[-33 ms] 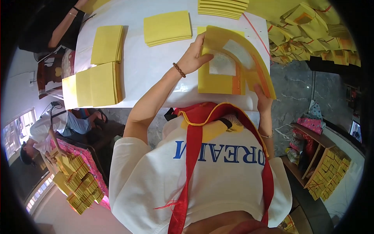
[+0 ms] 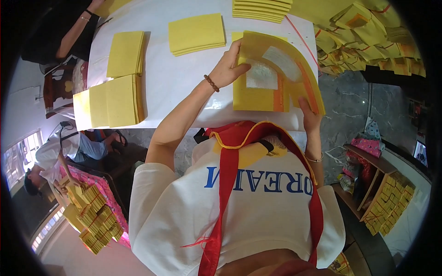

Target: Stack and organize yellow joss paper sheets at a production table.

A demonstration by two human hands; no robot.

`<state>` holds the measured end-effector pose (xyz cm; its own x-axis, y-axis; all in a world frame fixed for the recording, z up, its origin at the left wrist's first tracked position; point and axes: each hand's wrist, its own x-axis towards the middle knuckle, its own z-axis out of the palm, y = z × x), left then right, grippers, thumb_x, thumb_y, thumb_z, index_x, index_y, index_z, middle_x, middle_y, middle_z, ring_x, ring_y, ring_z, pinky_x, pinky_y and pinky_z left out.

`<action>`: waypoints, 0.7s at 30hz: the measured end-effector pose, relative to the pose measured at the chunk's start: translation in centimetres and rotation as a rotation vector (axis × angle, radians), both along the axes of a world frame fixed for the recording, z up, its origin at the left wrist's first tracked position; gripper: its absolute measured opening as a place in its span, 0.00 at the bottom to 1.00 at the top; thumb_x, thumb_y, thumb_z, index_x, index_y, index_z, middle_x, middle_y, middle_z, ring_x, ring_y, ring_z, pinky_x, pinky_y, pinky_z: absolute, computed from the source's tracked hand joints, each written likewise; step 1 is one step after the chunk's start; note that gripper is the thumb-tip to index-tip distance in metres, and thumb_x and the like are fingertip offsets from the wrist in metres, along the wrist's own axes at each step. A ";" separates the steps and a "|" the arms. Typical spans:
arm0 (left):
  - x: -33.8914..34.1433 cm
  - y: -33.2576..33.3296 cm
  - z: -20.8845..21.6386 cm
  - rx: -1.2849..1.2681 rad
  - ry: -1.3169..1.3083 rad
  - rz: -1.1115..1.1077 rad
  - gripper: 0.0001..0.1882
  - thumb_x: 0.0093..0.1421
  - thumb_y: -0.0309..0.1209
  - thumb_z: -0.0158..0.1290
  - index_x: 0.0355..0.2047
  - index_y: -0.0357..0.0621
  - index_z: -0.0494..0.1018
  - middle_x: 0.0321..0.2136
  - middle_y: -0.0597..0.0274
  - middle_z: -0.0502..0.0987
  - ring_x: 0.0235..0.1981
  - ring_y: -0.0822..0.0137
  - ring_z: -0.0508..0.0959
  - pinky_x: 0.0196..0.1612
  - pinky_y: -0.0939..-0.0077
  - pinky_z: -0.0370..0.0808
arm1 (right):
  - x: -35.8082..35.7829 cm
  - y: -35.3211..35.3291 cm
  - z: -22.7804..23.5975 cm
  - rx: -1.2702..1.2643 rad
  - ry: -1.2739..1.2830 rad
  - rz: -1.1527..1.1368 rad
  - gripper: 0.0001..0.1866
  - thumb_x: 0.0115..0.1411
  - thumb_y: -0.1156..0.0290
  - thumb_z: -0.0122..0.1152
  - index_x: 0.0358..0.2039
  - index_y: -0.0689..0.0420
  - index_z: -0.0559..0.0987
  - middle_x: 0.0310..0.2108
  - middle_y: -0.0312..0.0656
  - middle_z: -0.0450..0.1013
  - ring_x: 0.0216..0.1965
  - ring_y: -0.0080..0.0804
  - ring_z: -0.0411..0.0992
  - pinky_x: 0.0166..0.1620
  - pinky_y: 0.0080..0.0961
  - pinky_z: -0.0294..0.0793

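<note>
A yellow sheet of joss paper [image 2: 258,43], with a pale silver patch and an orange strip, is lifted and bent in an arc between my hands. My left hand [image 2: 228,69] pinches its left edge between thumb and fingers. At its lower right corner my right hand [image 2: 310,114] grips the edge, with some fingers hidden behind the paper. Below the raised sheet, a flat yellow sheet [image 2: 255,98] with the same silver patch and orange strip lies on the white table [image 2: 184,78]. I cannot tell how many sheets are lifted.
Folded yellow paper stacks lie at the table's left [image 2: 124,103], at its back middle [image 2: 197,31] and at its far edge [image 2: 261,10]. Bundled yellow paper [image 2: 368,41] is heaped at the far right. A co-worker's arm [image 2: 73,34] shows far left; another person [image 2: 57,145] sits lower left.
</note>
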<state>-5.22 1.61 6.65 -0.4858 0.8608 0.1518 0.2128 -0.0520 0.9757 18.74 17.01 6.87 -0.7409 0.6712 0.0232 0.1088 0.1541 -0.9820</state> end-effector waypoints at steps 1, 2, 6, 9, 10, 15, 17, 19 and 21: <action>0.0 0.1 -0.3 -0.029 0.002 0.018 0.33 0.49 0.20 0.50 0.57 0.36 0.52 0.52 0.44 0.65 0.55 0.53 0.64 0.56 0.66 0.60 | -0.3 -0.3 0.1 -0.007 0.027 -0.037 0.15 0.55 0.76 0.58 0.45 0.62 0.73 0.41 0.37 0.72 0.42 0.22 0.68 0.45 0.20 0.67; 0.0 0.2 -0.6 -0.058 0.004 0.036 0.33 0.49 0.19 0.48 0.56 0.36 0.52 0.51 0.43 0.65 0.55 0.53 0.65 0.56 0.66 0.60 | -0.6 -0.4 0.2 -0.013 0.054 -0.074 0.14 0.56 0.74 0.58 0.44 0.63 0.74 0.39 0.35 0.72 0.41 0.20 0.68 0.44 0.20 0.67; -0.1 1.0 -2.2 -0.033 -0.042 0.064 0.31 0.47 0.18 0.45 0.54 0.35 0.54 0.50 0.43 0.66 0.53 0.50 0.65 0.56 0.66 0.60 | -1.3 -0.1 0.3 0.080 0.030 -0.107 0.13 0.58 0.72 0.57 0.43 0.63 0.74 0.38 0.34 0.72 0.40 0.20 0.68 0.43 0.18 0.67; 0.0 1.3 -2.2 0.031 0.260 0.333 0.31 0.45 0.19 0.45 0.54 0.36 0.56 0.48 0.45 0.67 0.51 0.49 0.65 0.54 0.62 0.60 | -1.6 0.4 0.1 0.066 0.022 -0.168 0.13 0.59 0.72 0.55 0.44 0.63 0.73 0.39 0.33 0.72 0.41 0.20 0.67 0.44 0.18 0.67; 0.2 1.0 -1.8 0.070 0.444 0.462 0.30 0.44 0.19 0.45 0.53 0.37 0.59 0.48 0.46 0.66 0.51 0.49 0.65 0.53 0.60 0.59 | -1.7 0.6 0.2 0.000 0.064 -0.178 0.13 0.60 0.73 0.54 0.45 0.62 0.73 0.40 0.33 0.72 0.41 0.20 0.68 0.44 0.18 0.67; 3.5 0.2 0.0 -0.057 1.111 0.257 0.30 0.40 0.23 0.49 0.49 0.51 0.70 0.49 0.60 0.67 0.47 0.60 0.66 0.46 0.64 0.60 | -2.9 0.2 0.0 -0.556 0.325 -0.158 0.15 0.62 0.72 0.49 0.50 0.59 0.67 0.44 0.37 0.70 0.45 0.27 0.70 0.47 0.25 0.70; 4.6 0.4 0.1 0.063 1.204 0.325 0.30 0.35 0.22 0.51 0.44 0.56 0.74 0.47 0.63 0.69 0.38 0.66 0.69 0.38 0.67 0.63 | -3.6 -0.6 -0.3 -0.883 0.386 -0.149 0.14 0.63 0.72 0.46 0.49 0.58 0.67 0.45 0.39 0.70 0.46 0.30 0.70 0.47 0.28 0.72; 4.9 0.3 -0.3 0.102 1.235 0.326 0.29 0.36 0.23 0.52 0.44 0.57 0.74 0.46 0.65 0.70 0.31 0.68 0.69 0.31 0.73 0.64 | -4.0 -1.6 -0.3 -0.912 0.367 -0.163 0.14 0.63 0.70 0.46 0.49 0.58 0.67 0.46 0.40 0.70 0.47 0.31 0.70 0.48 0.31 0.72; 4.7 0.3 -0.1 0.115 1.238 0.293 0.29 0.37 0.23 0.53 0.43 0.58 0.74 0.45 0.66 0.71 0.28 0.69 0.69 0.28 0.75 0.65 | -4.1 -2.7 -0.5 -1.002 0.292 -0.165 0.14 0.64 0.68 0.46 0.49 0.58 0.67 0.46 0.40 0.70 0.47 0.32 0.70 0.47 0.33 0.72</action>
<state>-0.53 1.88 6.52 -0.1353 0.6976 0.7036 0.9906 0.0799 0.1112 14.67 14.35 6.34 -0.6940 0.5738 -0.4349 -0.2062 -0.7372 -0.6435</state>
